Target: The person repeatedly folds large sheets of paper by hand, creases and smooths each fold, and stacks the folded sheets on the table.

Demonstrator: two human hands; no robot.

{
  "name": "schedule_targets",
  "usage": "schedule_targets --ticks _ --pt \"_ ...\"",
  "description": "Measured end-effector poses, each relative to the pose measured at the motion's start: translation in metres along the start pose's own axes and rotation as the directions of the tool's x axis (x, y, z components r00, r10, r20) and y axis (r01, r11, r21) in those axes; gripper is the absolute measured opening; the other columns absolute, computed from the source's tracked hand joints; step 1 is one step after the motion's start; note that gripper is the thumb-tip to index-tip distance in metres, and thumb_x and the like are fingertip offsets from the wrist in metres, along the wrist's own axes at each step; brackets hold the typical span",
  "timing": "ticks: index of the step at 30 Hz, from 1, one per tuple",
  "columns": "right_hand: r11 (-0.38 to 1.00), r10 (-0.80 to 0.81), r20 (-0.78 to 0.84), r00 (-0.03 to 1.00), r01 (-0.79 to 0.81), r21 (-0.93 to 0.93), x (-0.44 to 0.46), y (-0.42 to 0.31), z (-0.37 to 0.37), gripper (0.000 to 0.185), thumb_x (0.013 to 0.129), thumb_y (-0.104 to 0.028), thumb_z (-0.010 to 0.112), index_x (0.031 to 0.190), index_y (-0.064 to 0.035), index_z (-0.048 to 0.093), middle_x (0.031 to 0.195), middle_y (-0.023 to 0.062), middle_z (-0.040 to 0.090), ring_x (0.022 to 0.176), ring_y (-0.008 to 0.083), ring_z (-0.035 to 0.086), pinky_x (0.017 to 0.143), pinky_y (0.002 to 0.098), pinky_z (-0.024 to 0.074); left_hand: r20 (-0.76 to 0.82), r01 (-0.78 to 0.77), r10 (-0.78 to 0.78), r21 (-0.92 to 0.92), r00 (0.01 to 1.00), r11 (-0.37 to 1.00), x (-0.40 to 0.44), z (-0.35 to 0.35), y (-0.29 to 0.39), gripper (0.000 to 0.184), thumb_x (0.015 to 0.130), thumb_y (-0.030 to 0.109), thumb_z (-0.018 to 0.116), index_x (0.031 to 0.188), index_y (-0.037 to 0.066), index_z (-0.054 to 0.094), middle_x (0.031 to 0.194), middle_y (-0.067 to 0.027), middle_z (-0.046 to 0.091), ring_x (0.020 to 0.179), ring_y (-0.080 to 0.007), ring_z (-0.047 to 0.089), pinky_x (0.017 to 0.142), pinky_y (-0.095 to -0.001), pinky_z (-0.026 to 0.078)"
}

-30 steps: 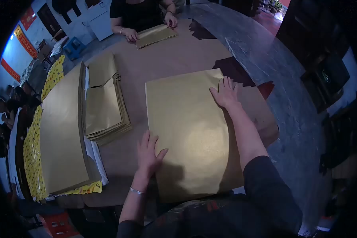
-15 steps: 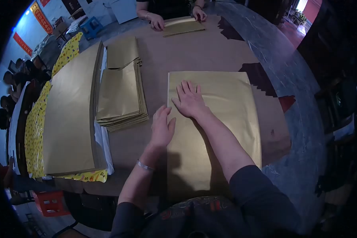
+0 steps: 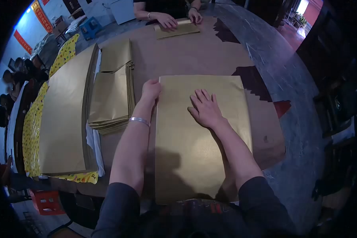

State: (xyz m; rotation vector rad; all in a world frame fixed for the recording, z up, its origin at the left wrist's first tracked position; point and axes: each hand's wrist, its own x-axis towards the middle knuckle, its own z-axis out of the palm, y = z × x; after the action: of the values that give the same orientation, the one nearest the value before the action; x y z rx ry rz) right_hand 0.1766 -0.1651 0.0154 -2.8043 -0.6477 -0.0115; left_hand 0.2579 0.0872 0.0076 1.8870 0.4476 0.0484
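Note:
A large sheet of gold paper (image 3: 186, 166), folded over along the left, lies on the brown-covered table right in front of me. My right hand (image 3: 206, 110) rests flat on its upper middle, fingers spread. At the sheet's left edge, close to the upper left corner, my left hand (image 3: 151, 89) is closed with its fingers curled on the edge; the fingertips are partly hidden. To the left of that hand sits a stack of folded gold paper (image 3: 111, 95), with another folded gold stack (image 3: 116, 55) just beyond it.
A tall pile of large gold sheets (image 3: 63, 119) lies at the far left on yellow patterned wrapping (image 3: 32, 135). Across the table a co-worker's hands (image 3: 166, 20) press on a folded gold paper (image 3: 178, 31). Dark jagged-edged scraps (image 3: 252, 83) lie along the right side. A red stool (image 3: 47, 202) stands lower left.
My left hand has moved up to the sheet's left edge and closed there. My right hand has slid right and slightly down across the paper. The co-worker's hands have shifted slightly.

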Motion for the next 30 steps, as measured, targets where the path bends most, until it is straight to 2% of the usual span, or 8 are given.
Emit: schedule_targets --ticks 1,10,14,17,18,23,26,30 --pt "1.0 -0.012 0.015 1.0 0.012 0.005 0.0 0.001 -0.003 0.055 0.096 -0.043 0.045 0.139 -0.0079 0.043 0.153 0.017 0.03 0.145 0.0357 0.021 0.116 0.0583 0.0162 0.024 0.102 -0.099 -0.143 0.995 0.984 -0.004 0.0 0.007 0.031 0.087 0.007 0.058 0.117 -0.001 0.063 0.081 -0.0051 0.063 0.069 -0.0146 0.059 0.061 -0.0293 0.048" --pt "0.999 -0.03 -0.002 1.0 0.03 0.046 0.0 0.006 0.001 0.057 0.096 -0.045 0.047 0.139 -0.0069 0.046 0.151 0.0173 0.033 0.145 0.0337 0.022 0.115 0.0583 0.0172 0.096 0.181 -0.172 -0.098 0.981 0.979 0.006 -0.001 0.018 0.019 0.092 0.016 0.055 0.098 0.001 0.065 0.068 -0.0023 0.058 0.056 -0.0133 0.053 0.047 -0.0295 0.041" --pt "0.998 -0.022 -0.023 0.999 0.024 0.065 0.0 0.006 0.001 0.055 0.095 -0.043 0.048 0.137 -0.0073 0.046 0.15 0.0166 0.034 0.144 0.0347 0.023 0.116 0.0561 0.0168 0.081 0.151 -0.161 0.118 0.984 0.982 -0.006 0.004 0.037 0.041 0.088 0.038 0.068 0.09 -0.003 0.068 0.076 -0.0093 0.065 0.06 -0.0174 0.06 0.055 -0.0324 0.047" --pt "0.997 -0.042 -0.063 0.997 0.046 0.066 0.0 0.009 0.004 0.054 0.095 -0.042 0.049 0.135 -0.007 0.048 0.149 0.0168 0.035 0.143 0.0351 0.024 0.115 0.0575 0.0174 0.151 0.065 -0.118 0.317 0.981 0.946 -0.023 0.003 0.058 0.045 0.086 0.039 0.072 0.095 -0.004 0.069 0.082 -0.0116 0.068 0.067 -0.0176 0.064 0.059 -0.0328 0.05" --pt "0.997 -0.043 -0.042 0.998 0.045 0.06 0.001 0.009 0.003 0.054 0.095 -0.043 0.049 0.135 -0.007 0.048 0.15 0.017 0.035 0.143 0.0351 0.023 0.115 0.0579 0.0174 0.232 -0.056 0.006 0.212 0.973 0.976 -0.025 0.001 0.057 0.049 0.082 0.039 0.076 0.103 -0.005 0.069 0.086 -0.0121 0.07 0.074 -0.018 0.067 0.065 -0.0333 0.053" --pt "0.996 -0.057 0.013 0.998 0.056 0.066 0.0 0.009 0.001 0.056 0.096 -0.045 0.047 0.137 -0.0075 0.047 0.152 0.0164 0.031 0.146 0.0346 0.019 0.116 0.0586 0.0153 0.241 0.0 -0.075 0.296 0.968 0.955 0.003 -0.007 0.031 0.042 0.077 0.034 0.078 0.097 -0.002 0.072 0.084 -0.0118 0.072 0.079 -0.02 0.069 0.073 -0.0354 0.054" --pt "0.994 -0.098 0.068 0.993 0.094 0.057 0.001 0.014 -0.008 0.057 0.096 -0.045 0.047 0.138 -0.0074 0.046 0.153 0.0168 0.03 0.146 0.0351 0.018 0.116 0.0601 0.0156 0.105 -0.126 0.078 0.617 0.991 0.777 0.006 -0.007 0.029 0.036 0.071 0.037 0.077 0.085 0.004 0.072 0.081 -0.0162 0.07 0.079 -0.0307 0.07 0.074 -0.0409 0.054" --pt "1.0 -0.009 0.077 0.997 0.008 0.013 0.003 0.036 -0.022 0.061 0.096 -0.049 0.046 0.141 -0.009 0.044 0.153 0.018 0.03 0.147 0.0355 0.016 0.115 0.0597 0.0155 0.122 -0.201 0.16 0.592 0.979 0.78 0.005 -0.01 0.025 0.03 0.07 0.035 0.078 0.075 0.006 0.07 0.076 -0.013 0.07 0.076 -0.0296 0.069 0.073 -0.0402 0.054"
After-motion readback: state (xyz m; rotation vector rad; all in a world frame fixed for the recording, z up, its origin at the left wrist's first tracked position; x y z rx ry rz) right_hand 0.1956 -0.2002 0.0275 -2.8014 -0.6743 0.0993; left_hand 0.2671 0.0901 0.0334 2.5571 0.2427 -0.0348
